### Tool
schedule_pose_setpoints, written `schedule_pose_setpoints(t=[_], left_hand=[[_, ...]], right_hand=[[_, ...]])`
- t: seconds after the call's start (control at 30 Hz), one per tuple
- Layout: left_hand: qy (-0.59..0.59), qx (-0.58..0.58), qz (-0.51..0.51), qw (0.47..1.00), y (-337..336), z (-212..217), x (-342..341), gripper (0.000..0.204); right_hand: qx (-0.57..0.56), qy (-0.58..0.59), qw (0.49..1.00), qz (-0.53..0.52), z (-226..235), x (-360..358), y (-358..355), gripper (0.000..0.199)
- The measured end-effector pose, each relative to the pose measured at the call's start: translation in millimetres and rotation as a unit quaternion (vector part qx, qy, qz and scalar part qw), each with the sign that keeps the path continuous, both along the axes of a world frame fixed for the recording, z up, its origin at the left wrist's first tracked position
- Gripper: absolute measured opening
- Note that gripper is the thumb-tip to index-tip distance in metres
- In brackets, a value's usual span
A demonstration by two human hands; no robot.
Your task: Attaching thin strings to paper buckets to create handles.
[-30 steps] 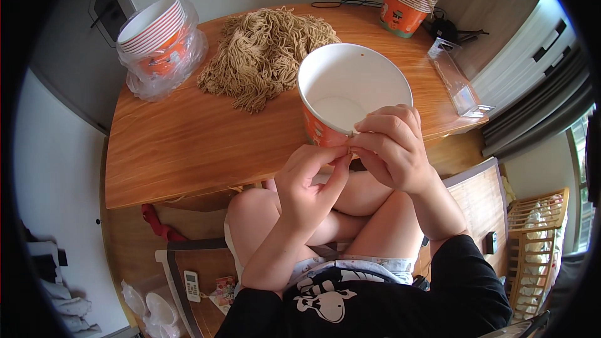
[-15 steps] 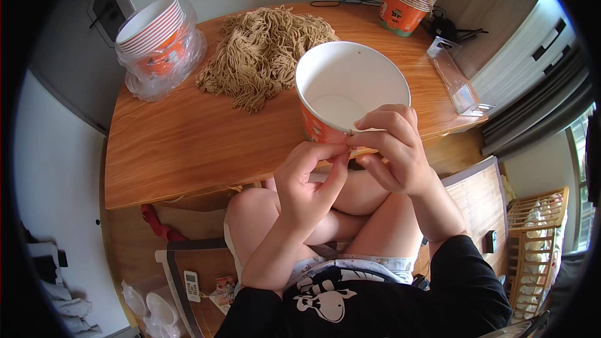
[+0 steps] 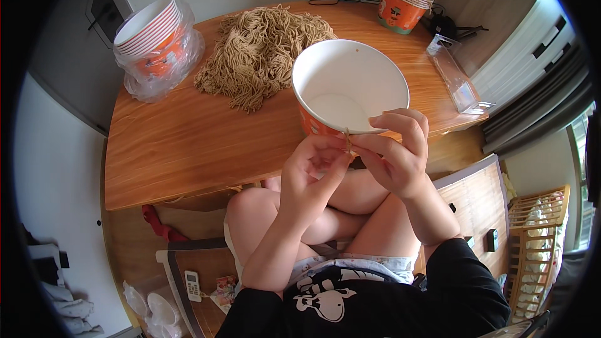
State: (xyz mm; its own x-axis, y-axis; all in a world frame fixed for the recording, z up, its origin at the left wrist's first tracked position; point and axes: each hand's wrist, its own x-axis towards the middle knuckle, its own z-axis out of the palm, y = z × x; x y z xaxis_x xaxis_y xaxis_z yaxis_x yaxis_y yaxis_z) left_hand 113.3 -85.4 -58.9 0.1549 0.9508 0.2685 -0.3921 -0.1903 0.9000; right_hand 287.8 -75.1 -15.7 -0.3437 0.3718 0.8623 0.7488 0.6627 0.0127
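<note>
A large white-lined paper bucket (image 3: pixel 310 84) with an orange printed outside stands near the front edge of the table. A short tan cord (image 3: pixel 348 139) is pinched between my fingers at its near rim. My left hand (image 3: pixel 311 168) is closed on the cord from the left, thumb and forefinger together. From the right, my right hand (image 3: pixel 399 153) pinches it too, its other fingers raised beside the rim. Two small dark spots or holes cannot be told apart on the far inner wall. Behind the bucket lies a heap of tan cords (image 3: pixel 263 50).
Nested paper buckets in clear plastic (image 3: pixel 156 50) stand at the table's left. A taller bucket stack (image 3: pixel 407 0), its upper part hung with cord, is at the back right. A clear acrylic holder (image 3: pixel 454 75) lies by the right edge of the wooden table (image 3: pixel 188 144).
My right hand has shifted slightly right, and its fingers have come off the bucket's rim. More of the cord shows upright between my fingertips.
</note>
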Motion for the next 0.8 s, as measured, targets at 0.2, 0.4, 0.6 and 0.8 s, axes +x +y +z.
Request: schedule_pose_setpoints(t=[0.2,0.4,0.6,0.8], left_hand=[[-0.053,-0.019,-0.090,0.994,0,-6,0,0.023],[0.040,0.027,-0.039,0.998,-6,-3,5,0.032],[0.042,0.016,-0.029,0.999,-10,-1,12,0.037],[0.054,0.048,-0.003,0.997,-11,-7,19,0.040]], right_hand=[[0.020,0.003,0.999,-0.025,-9,1,-4,0.026],[0.041,0.013,0.997,-0.066,-15,0,-9,0.025],[0.054,0.039,0.990,-0.124,-28,-3,-14,0.023],[-0.009,0.103,0.979,-0.176,-41,-20,-24,0.019]])
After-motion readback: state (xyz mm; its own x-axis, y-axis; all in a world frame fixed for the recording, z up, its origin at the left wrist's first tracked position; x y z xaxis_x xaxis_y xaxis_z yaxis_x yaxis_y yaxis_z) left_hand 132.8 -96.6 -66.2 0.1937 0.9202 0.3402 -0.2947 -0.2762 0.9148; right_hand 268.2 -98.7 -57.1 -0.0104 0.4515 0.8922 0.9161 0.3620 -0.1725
